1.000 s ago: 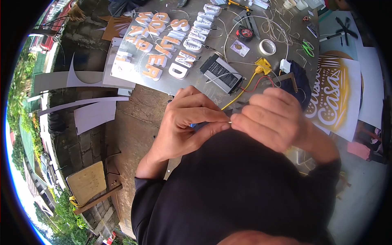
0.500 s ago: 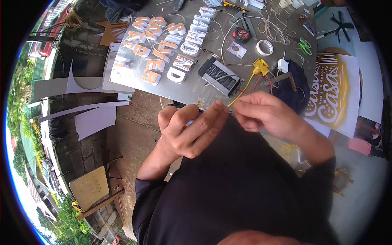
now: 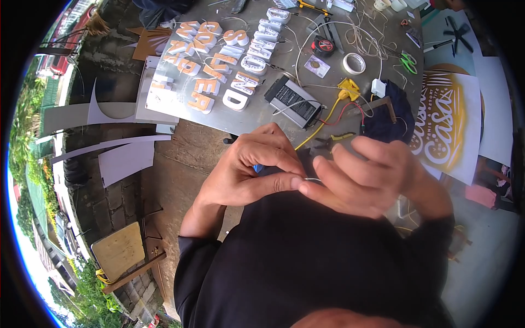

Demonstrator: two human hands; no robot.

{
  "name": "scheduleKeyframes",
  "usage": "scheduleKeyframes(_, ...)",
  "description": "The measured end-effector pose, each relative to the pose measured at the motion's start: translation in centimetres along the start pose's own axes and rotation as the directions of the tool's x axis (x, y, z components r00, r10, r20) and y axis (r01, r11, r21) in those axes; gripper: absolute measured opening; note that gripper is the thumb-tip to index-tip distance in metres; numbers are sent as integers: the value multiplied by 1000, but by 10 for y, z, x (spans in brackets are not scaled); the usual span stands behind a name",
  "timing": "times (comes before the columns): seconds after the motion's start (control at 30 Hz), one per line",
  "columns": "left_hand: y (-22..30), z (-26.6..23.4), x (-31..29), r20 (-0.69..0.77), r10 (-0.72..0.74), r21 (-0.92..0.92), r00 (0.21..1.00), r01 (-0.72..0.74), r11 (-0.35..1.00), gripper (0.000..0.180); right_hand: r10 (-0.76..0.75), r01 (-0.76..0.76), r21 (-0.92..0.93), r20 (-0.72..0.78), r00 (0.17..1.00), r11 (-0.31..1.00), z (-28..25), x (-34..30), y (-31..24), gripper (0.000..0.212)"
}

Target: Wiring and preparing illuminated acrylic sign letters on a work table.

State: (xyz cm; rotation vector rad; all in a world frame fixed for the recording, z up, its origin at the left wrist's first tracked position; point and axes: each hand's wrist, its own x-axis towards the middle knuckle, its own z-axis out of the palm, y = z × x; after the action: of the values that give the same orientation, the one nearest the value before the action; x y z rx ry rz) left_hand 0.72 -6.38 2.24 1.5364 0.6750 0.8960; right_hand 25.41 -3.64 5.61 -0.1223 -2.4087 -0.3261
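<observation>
In front of my chest, my left hand (image 3: 251, 169) is closed with thumb and fingers pinched together. A thin pale wire (image 3: 313, 179) shows at its fingertips and runs toward my right hand (image 3: 363, 177), whose thumb and index finger are pinched at the wire too; its other fingers curl loosely. How the wire's end lies between the fingertips is hidden. A small blue piece (image 3: 257, 168) peeks out within my left hand. Just beyond both hands, a yellow cable (image 3: 322, 124) leads down from a yellow socket (image 3: 349, 89) beside a silver-and-black power supply (image 3: 295, 103).
Rows of orange and white channel letters (image 3: 210, 65) stand on the metal table (image 3: 257, 123). Pliers (image 3: 336, 138), a tape roll (image 3: 354, 63), a tape measure (image 3: 322, 46) and green-handled scissors (image 3: 408, 62) lie across it. A dark cloth (image 3: 402, 120) is at right, near a printed sign (image 3: 456, 131).
Both hands have drawn down toward my chest, my left one turning so its thumb shows. My right hand has rotated over, and the pliers on the table have come into view.
</observation>
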Motion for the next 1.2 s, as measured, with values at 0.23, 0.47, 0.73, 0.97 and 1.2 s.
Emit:
scheduleKeyframes(0.23, -1, 0, -1, 56, -26, -66, 998, 30, 997, 14, -144, 144, 46, -2, 990, 988, 0, 4, 9, 8)
scheduleKeyframes(0.47, -1, 3, -2, -38, 70, 231, 997, -60, 971, 12, 81, -82, 145, 14, 997, 986, 14, 0, 4, 14)
scheduleKeyframes(0.73, 5, 21, 0, -155, 426, 828, 891, -118, 549, 21, 739, -834, 547, 590, 325, -70, 13, 5, -19, 34)
scheduleKeyframes(0.97, 2, 11, -5, -212, 289, 616, 933, -102, 781, 19, 639, -667, 484, 253, 727, 567, -8, -9, 14, 42)
scheduleKeyframes(1.2, 8, 9, -5, -143, 185, 434, 972, -106, 895, 18, 157, -162, 82, 63, 986, 983, -2, 3, -4, 32)
